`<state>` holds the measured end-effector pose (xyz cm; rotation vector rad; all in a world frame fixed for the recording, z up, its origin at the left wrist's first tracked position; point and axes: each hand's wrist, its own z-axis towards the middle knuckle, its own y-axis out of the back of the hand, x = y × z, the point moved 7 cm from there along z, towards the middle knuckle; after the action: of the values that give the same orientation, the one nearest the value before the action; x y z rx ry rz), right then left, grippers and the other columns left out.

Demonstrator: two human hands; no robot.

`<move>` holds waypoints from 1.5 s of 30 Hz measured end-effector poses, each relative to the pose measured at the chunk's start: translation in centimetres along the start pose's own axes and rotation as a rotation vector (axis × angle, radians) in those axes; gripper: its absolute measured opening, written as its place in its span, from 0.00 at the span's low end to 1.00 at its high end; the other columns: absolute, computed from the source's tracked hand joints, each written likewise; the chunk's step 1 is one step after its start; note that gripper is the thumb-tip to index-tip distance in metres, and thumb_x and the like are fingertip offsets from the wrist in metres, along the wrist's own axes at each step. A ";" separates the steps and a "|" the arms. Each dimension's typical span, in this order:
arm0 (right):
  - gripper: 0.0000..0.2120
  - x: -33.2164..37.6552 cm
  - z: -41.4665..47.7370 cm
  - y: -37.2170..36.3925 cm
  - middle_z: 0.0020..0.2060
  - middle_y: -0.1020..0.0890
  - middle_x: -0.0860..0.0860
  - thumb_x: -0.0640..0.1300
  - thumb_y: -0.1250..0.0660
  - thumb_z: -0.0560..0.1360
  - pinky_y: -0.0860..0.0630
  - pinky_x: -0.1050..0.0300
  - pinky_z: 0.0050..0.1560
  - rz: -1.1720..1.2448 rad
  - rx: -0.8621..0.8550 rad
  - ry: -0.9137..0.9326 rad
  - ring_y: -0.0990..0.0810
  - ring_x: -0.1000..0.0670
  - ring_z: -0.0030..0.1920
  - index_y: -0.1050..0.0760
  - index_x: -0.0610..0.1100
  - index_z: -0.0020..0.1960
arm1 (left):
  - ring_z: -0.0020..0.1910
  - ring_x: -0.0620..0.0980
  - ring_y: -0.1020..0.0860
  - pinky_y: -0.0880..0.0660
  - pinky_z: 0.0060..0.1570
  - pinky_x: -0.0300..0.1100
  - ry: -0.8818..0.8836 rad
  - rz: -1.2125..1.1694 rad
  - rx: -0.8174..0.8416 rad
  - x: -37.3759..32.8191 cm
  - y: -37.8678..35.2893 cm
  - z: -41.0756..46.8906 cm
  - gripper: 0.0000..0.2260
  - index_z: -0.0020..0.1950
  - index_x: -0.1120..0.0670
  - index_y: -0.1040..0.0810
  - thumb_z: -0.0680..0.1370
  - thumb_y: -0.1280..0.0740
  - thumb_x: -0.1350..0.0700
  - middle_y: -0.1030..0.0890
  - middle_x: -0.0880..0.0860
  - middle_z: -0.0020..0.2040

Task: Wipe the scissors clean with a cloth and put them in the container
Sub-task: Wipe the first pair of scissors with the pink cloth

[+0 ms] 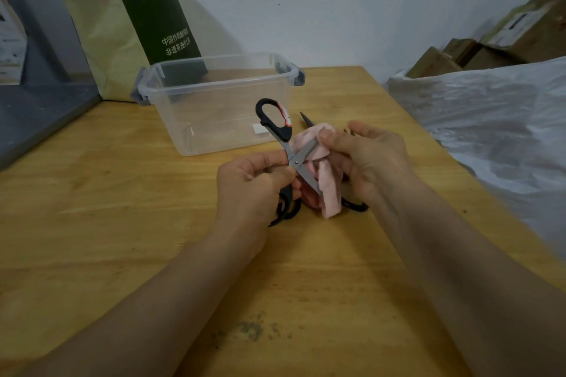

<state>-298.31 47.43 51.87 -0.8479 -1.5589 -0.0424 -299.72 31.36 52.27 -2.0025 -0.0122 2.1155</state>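
In the head view, your left hand is curled round the lower black handle of the scissors, holding them above the bench with the blades spread. The other handle loop stands up just beyond your left fingers. Your right hand pinches the pink cloth between thumb and fingers, folded over the upper blade just to the right of the pivot. A tail of the cloth hangs down between your two hands. The clear container stands open on the bench just beyond your left hand. A second pair of scissors lies on the bench under and behind your right hand. Only its tip and part of one handle show.
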 end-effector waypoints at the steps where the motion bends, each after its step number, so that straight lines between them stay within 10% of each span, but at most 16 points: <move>1: 0.29 0.1 0.1 0.2 0.41 0.19 0.43 0.28 0.27 0.67 0.17 0.50 0.40 -0.009 -0.002 -0.003 0.16 0.46 0.37 0.32 0.33 0.66 | 0.25 0.46 0.23 0.24 0.27 0.35 0.008 0.000 -0.002 0.1 -0.1 -0.1 0.10 0.40 0.57 0.20 0.73 0.34 0.72 0.20 0.52 0.26; 7: 0.08 -1.9 -1.3 -1.9 0.31 0.17 0.42 0.28 0.29 0.67 0.19 0.56 0.30 -0.096 0.168 -0.091 0.17 0.48 0.30 0.23 0.32 0.46 | 0.24 0.49 0.22 0.22 0.28 0.39 0.008 -0.046 -0.005 -0.2 0.1 0.1 0.14 0.36 0.55 0.20 0.74 0.36 0.73 0.19 0.54 0.26; 14: 0.18 -0.3 0.3 0.1 0.31 0.17 0.41 0.27 0.29 0.68 0.21 0.55 0.27 0.104 -0.029 -0.020 0.17 0.46 0.29 0.26 0.30 0.57 | 0.24 0.46 0.23 0.24 0.27 0.36 0.030 -0.011 0.008 0.2 -0.3 0.1 0.07 0.44 0.61 0.21 0.73 0.34 0.72 0.21 0.55 0.27; 19: 0.20 1.7 1.1 2.5 0.45 0.17 0.42 0.34 0.27 0.69 0.18 0.53 0.44 0.086 -0.148 0.142 0.15 0.48 0.39 0.25 0.34 0.60 | 0.25 0.48 0.24 0.23 0.29 0.37 0.024 -0.046 -0.019 -0.2 0.3 0.2 0.11 0.38 0.58 0.20 0.73 0.35 0.73 0.21 0.54 0.25; 25: 0.07 1.7 -1.0 -0.5 0.40 0.15 0.42 0.36 0.27 0.69 0.18 0.52 0.42 -0.188 0.110 0.266 0.16 0.46 0.41 0.19 0.38 0.47 | 0.31 0.53 0.21 0.22 0.43 0.47 0.058 -0.159 -0.051 -0.1 1.0 1.0 0.13 0.37 0.59 0.18 0.71 0.37 0.74 0.18 0.60 0.33; 29: 0.03 0.7 -1.8 -2.3 0.35 0.15 0.45 0.34 0.29 0.70 0.19 0.58 0.39 -0.269 0.249 0.272 0.16 0.50 0.37 0.19 0.40 0.43 | 0.31 0.49 0.20 0.20 0.35 0.39 0.044 -0.166 0.005 -0.2 0.7 1.1 0.15 0.43 0.61 0.18 0.71 0.41 0.75 0.18 0.57 0.33; 45: 0.24 -0.4 -2.1 -2.9 0.41 0.16 0.46 0.37 0.21 0.62 0.22 0.51 0.26 -0.440 0.251 0.206 0.16 0.44 0.33 0.31 0.45 0.50 | 0.46 0.48 0.17 0.20 0.48 0.42 -0.015 -0.068 0.087 0.0 -0.1 0.4 0.19 0.44 0.50 0.17 0.74 0.37 0.73 0.15 0.49 0.41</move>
<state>-298.12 44.09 53.28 -0.2837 -1.4910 -0.2394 -300.05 31.54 52.35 -1.9094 0.0085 2.0529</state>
